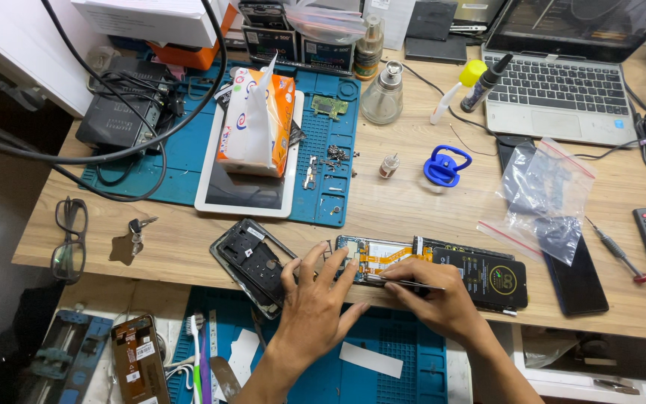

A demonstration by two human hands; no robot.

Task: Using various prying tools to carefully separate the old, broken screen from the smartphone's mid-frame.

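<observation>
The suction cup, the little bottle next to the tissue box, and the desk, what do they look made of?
Suction cup: glossy blue plastic, likely with a rubbery base. Bottle: clear glass, judging by its shine, with a metal-looking top. Desk: pale wood-grain surface, probably laminate.

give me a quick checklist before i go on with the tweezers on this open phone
1. Left hand steadying open phone: ok, fingers rest on its left end.
2. Tweezers in right hand: ok, held low across the phone.
3. Tips on the right part: cannot tell, too small.
4. Back cover out of the way: ok, lies left of the phone.
5. Loose screws kept safe: ok, on the blue mat.
6. Phone clear of table edge: not ok, it lies close to it.
</observation>
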